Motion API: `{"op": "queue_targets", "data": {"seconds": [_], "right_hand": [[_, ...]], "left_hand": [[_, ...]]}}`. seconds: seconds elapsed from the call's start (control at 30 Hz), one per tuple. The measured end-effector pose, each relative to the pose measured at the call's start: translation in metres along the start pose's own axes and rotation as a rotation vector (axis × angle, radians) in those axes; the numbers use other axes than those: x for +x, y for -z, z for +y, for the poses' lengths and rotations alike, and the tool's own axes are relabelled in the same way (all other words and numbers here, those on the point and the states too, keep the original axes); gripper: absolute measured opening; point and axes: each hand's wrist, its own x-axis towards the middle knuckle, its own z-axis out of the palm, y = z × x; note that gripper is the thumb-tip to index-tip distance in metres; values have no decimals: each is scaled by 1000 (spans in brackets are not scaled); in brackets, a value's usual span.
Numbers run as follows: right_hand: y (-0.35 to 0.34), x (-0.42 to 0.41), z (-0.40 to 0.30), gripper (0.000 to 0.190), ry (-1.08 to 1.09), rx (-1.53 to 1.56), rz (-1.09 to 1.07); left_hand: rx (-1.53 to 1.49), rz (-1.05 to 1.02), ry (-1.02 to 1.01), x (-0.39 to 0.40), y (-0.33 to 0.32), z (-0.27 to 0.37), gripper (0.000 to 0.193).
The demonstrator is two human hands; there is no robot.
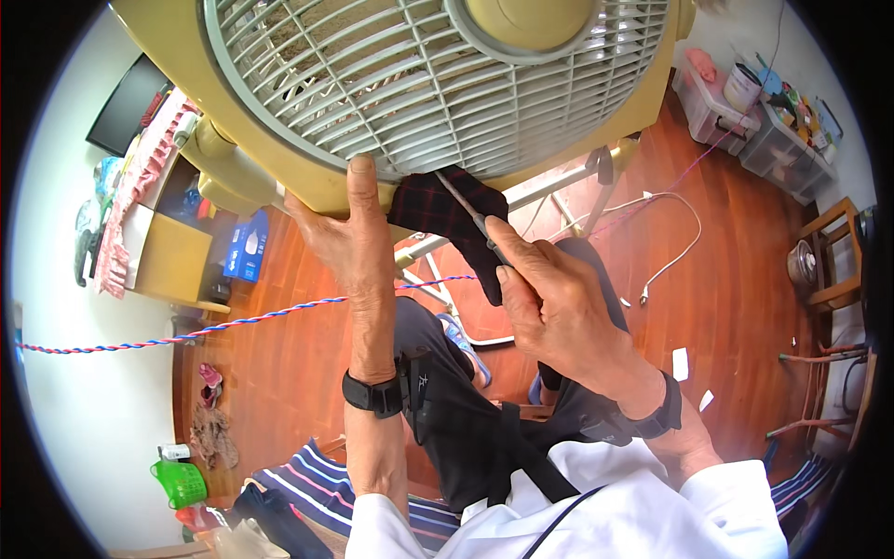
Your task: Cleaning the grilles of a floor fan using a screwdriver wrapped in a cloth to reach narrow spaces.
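Note:
A yellow box fan [279, 161] with a grey slatted grille [419, 105] fills the top of the head view. My left hand [356, 223] grips the lower rim of its housing, the thumb lying up against the grille's edge. In my right hand [545, 300] is a thin metal rod tool with a dark handle [464, 202], possibly a screwdriver. Its tip meets the grille's lower edge, over a dark checked cloth [447, 209] that hangs down from the fan's rim. Whether the tip goes between the slats I cannot tell.
A metal tube stand [552, 183] is under the fan. A twisted red-and-blue cord [265, 315] crosses at the left. A white cable [688, 251] lies on the wooden floor [279, 370]. Plastic storage boxes [786, 150] and a wooden chair [831, 244] stand at the right.

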Motion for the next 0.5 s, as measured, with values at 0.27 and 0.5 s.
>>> {"op": "queue_targets", "data": {"seconds": [0.27,0.5], "right_hand": [[-1,2,6,43,52,-155,92],[-3,-2,7,44,67,-272,155]], "left_hand": [[-7,16,-54,1,-3,4,72],[-5,25,-59,1,-4,-2,73]]}}
